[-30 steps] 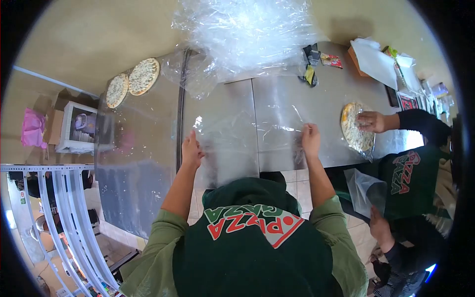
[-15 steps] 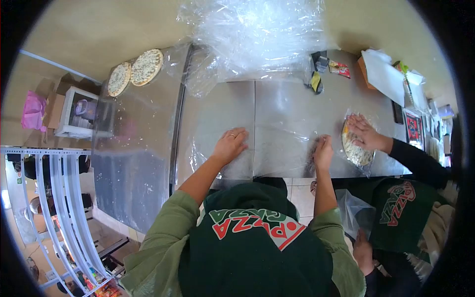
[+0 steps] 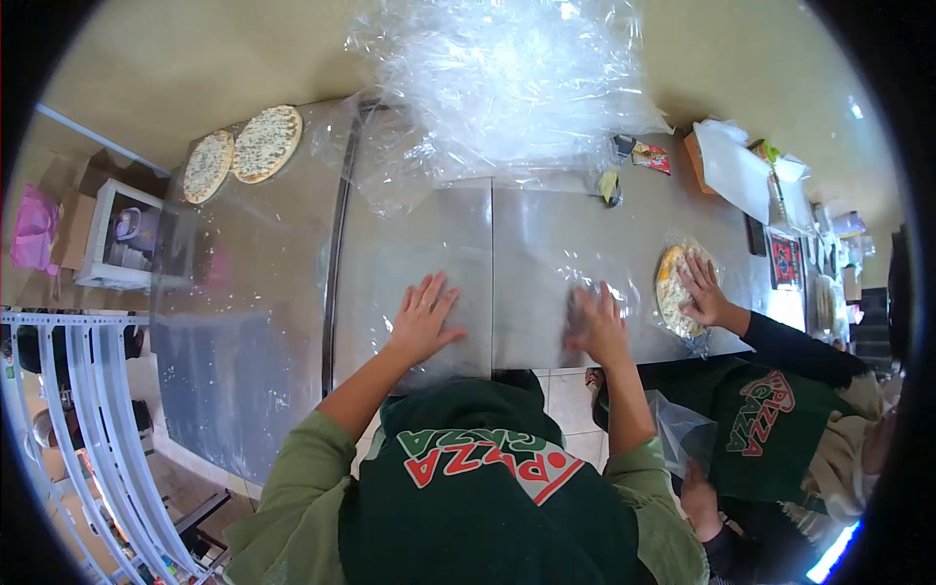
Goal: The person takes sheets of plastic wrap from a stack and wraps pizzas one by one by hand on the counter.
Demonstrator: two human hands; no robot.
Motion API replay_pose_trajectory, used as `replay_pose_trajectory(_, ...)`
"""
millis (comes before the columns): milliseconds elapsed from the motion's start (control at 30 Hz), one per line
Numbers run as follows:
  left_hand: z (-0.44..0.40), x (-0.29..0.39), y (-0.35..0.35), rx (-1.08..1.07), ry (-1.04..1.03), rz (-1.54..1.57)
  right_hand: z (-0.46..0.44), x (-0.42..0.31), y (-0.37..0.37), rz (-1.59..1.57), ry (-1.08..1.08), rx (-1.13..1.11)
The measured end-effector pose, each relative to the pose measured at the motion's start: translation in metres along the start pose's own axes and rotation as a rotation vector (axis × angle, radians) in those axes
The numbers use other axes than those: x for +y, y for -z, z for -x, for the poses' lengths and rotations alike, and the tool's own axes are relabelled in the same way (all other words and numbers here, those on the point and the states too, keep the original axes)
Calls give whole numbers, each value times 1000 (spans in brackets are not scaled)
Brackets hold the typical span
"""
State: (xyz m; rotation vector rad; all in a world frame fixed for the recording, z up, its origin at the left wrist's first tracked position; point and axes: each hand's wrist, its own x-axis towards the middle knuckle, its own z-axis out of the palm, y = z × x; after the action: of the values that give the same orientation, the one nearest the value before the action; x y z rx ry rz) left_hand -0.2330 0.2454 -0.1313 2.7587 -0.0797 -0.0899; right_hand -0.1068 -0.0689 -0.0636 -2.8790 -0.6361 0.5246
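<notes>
My left hand (image 3: 423, 320) lies palm down with spread fingers on clear plastic film (image 3: 526, 283) that covers part of the metal table (image 3: 414, 234). To its right, my right hand (image 3: 600, 327) also rests flat on the film, fingers apart. Neither holds anything. A big heap of crumpled clear plastic (image 3: 507, 88) sits beyond my hands. Right of my right hand is a wrapped pizza (image 3: 675, 292), with a co-worker's hand (image 3: 710, 297) spread on it. Two pizzas with white topping (image 3: 267, 144) lie at the far left.
The co-worker stands close on the right, a clear bag (image 3: 682, 429) in the lower hand. Small packets (image 3: 651, 158), a box with white sheets (image 3: 731, 171) and a dark phone (image 3: 756, 235) are at the back right. White metal shelving (image 3: 107, 419) stands at lower left.
My hands, earlier pinching the film's sides, now lie flat on it with fingers spread. My left hand first moved right, then back left. The co-worker's hand stays on the wrapped pizza.
</notes>
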Motion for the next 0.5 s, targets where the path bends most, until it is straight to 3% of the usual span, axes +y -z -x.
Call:
replay_pose_trajectory(100, 18, 12, 44, -228, 95, -91, -3, 4, 11, -23, -183, -222)
replay_pose_trajectory(167, 19, 4, 53, -345, 86, -120, -10, 20, 2, -67, -117, -234)
replay_pose_trajectory(267, 13, -7, 58, -341, 35, -187, -22, 44, -10, -114, -45, -167)
replay_pose_trajectory(367, 0, -39, 73, 22, 266, 150, -40, 61, -29, -122, -12, -55)
replay_pose_trajectory(433, -13, -110, 72, 533, 322, 176, -45, 50, -36, -68, -4, -2)
replay_pose_trajectory(500, -24, -185, 97, 760, 760, 810, -45, 39, -35, -56, -68, 17)
